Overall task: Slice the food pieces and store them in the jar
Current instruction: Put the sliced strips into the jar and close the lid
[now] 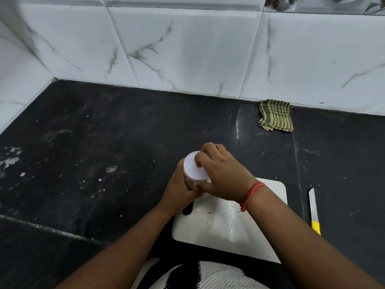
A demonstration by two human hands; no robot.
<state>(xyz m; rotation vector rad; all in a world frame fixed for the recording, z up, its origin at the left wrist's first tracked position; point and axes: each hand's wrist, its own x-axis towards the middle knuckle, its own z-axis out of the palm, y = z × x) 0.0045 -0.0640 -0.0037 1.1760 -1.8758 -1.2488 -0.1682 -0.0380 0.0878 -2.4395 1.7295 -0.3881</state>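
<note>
over the dark surface (pixel 104 142) my left hand (pixel 179 188) gripped the jar (pixel 190 182), mostly hidden; my right hand (pixel 223 174) curled round its white lid (pixel 192 166).

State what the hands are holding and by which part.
Both hold one jar. The left hand grips its clear body from the side; the right hand grips the white lid around its rim from above.

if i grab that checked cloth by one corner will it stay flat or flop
Probably flops: the checked cloth lies crumpled in soft folds against the wall. It looks thin, so likely light, and should drag rather than slide on the dark counter.
</note>
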